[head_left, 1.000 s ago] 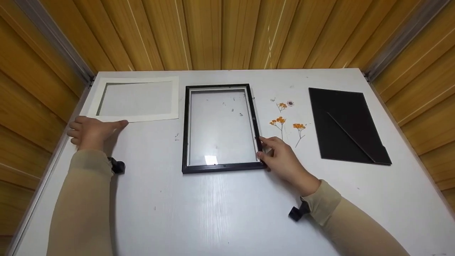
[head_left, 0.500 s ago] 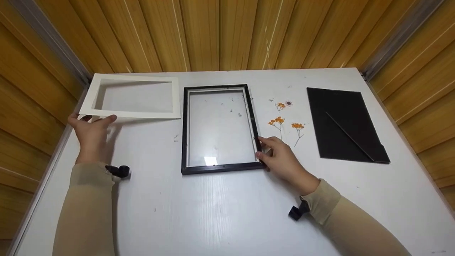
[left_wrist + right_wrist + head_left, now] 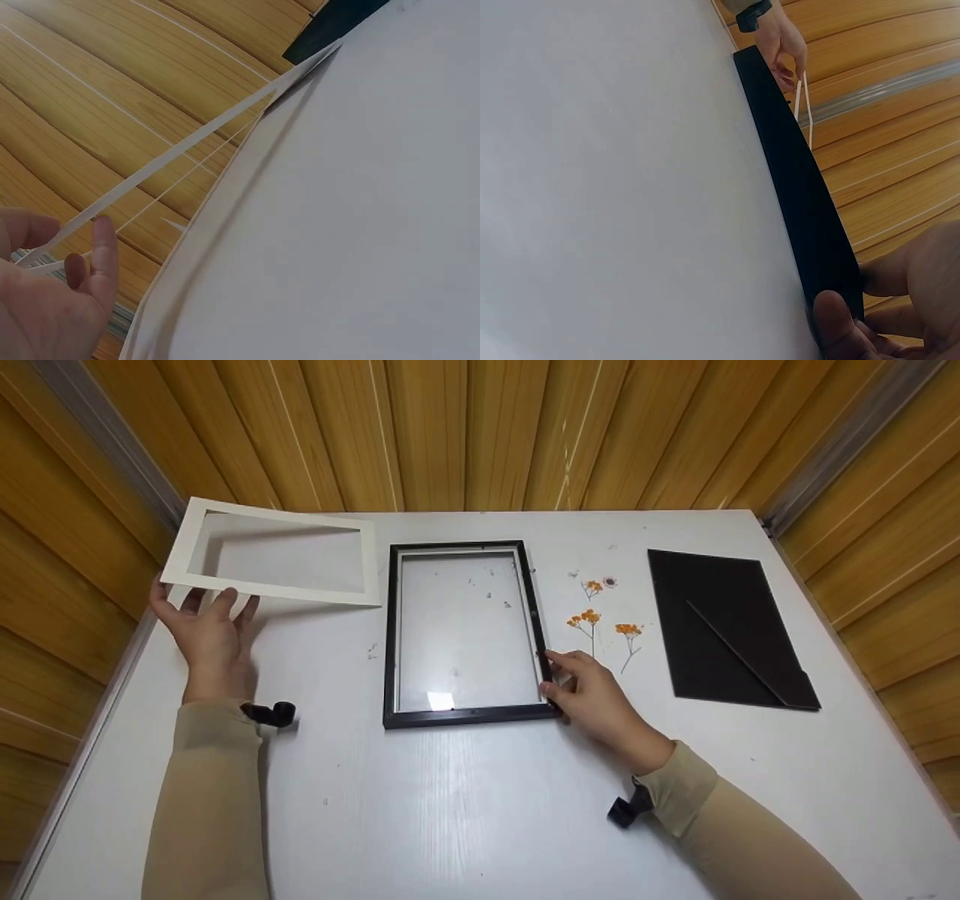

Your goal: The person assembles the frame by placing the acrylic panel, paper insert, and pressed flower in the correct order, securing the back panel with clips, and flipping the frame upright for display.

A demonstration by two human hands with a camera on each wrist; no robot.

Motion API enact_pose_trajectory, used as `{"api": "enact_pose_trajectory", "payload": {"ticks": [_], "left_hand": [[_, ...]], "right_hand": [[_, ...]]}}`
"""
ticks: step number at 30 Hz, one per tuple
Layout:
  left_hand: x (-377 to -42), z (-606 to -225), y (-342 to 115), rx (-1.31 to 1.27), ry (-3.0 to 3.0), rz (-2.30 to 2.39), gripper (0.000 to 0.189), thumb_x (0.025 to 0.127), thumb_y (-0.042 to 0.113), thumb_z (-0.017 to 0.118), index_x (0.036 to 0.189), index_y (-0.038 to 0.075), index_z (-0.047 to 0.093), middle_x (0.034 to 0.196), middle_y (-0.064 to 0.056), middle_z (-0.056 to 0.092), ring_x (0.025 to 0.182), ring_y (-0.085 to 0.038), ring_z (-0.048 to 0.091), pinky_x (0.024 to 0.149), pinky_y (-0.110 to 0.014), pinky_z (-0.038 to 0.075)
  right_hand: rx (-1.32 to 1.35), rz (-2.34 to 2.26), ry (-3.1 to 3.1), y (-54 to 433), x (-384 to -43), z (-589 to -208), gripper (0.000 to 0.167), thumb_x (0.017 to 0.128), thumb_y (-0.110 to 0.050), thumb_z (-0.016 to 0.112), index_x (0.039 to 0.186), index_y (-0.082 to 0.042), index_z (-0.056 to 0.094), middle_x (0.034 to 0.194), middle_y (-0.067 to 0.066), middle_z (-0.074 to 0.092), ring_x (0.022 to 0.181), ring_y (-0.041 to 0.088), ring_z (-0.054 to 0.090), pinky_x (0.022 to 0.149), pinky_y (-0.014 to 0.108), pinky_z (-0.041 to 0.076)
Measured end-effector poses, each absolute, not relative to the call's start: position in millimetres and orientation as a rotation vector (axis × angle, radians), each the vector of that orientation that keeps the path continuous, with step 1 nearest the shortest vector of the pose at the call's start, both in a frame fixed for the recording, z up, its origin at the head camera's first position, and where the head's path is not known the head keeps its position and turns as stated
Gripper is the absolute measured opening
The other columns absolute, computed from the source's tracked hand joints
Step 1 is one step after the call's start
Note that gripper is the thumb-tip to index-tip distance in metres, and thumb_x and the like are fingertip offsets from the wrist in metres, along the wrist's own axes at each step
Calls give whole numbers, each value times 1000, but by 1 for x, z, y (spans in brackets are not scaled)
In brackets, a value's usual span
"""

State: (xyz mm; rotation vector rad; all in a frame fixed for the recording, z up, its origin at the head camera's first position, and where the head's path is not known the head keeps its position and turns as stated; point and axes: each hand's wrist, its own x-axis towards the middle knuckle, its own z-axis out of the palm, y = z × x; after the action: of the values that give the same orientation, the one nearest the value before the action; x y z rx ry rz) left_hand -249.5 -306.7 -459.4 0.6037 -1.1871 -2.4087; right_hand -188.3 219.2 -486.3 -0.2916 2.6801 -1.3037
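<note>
A white mat board point(image 3: 277, 592) with a rectangular cut-out is tilted up at the far left, its left end raised and its right end low by the table. My left hand point(image 3: 210, 637) pinches its near left edge; in the left wrist view the thin mat point(image 3: 161, 161) slants away from the left hand point(image 3: 56, 307). A black picture frame point(image 3: 465, 717) with a clear pane lies flat in the middle. My right hand point(image 3: 600, 697) grips its lower right corner, thumb on the rim; the right wrist view shows the frame's side point(image 3: 795, 187) and the right hand point(image 3: 907, 300).
Orange dried flower sprigs point(image 3: 583, 619) and a small round purple flower point(image 3: 610, 583) lie right of the frame. A black backing board point(image 3: 720, 652) with a stand strip lies farther right. Wood-panelled walls point(image 3: 495, 435) close in the white table point(image 3: 450, 825).
My left hand has taken hold of the mat board and lifted its left end off the table, moving slightly right. My right hand and the picture frame have stayed in place.
</note>
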Motion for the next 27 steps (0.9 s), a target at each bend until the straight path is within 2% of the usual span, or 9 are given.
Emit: {"api": "enact_pose_trajectory", "payload": {"ticks": [8,14,18,22,25,27], "left_hand": [[-243,-465,-303,504,-1140,-2428,99,107,-2,72,165,61,23,158,-2,40,148,-25,58,123,-51,56],[-244,-463,-306,488,-1008,-2439,98,105,-4,74,165,59,30,149,-5,47,145,-27,60,115,-49,62],[-246,-463,-310,491,-891,-2456,96,105,-5,74,164,58,34,150,-5,48,145,-26,60,110,-47,65],[-247,-466,-314,488,-731,-2499,77,105,-6,73,158,43,46,153,-5,55,146,-26,62,106,-46,67],[-250,-469,-316,481,-625,-2537,63,105,-7,73,153,27,54,148,-5,62,138,-25,66,99,-45,69],[-252,-471,-316,477,-572,-2561,57,103,-9,73,149,22,59,143,-5,66,130,-24,68,93,-43,70]], "right_hand": [[-289,-1331,2650,219,-186,-488,62,106,-8,77,163,2,56,142,20,67,77,14,68,61,24,59],[-281,-1332,2658,220,-186,-488,61,106,-8,77,163,2,56,143,20,67,74,14,67,59,24,59],[-279,-1326,2662,220,-187,-487,61,107,-9,78,163,2,56,141,20,67,75,14,66,61,24,59],[-284,-1332,2654,219,-188,-487,61,107,-10,77,163,3,56,141,20,67,76,14,67,61,24,59],[-281,-1334,2649,219,-188,-487,61,107,-10,77,163,2,56,142,20,67,76,14,67,60,25,60],[-278,-1331,2648,219,-188,-487,61,107,-9,77,163,2,56,142,20,67,77,15,67,60,25,60]]}}
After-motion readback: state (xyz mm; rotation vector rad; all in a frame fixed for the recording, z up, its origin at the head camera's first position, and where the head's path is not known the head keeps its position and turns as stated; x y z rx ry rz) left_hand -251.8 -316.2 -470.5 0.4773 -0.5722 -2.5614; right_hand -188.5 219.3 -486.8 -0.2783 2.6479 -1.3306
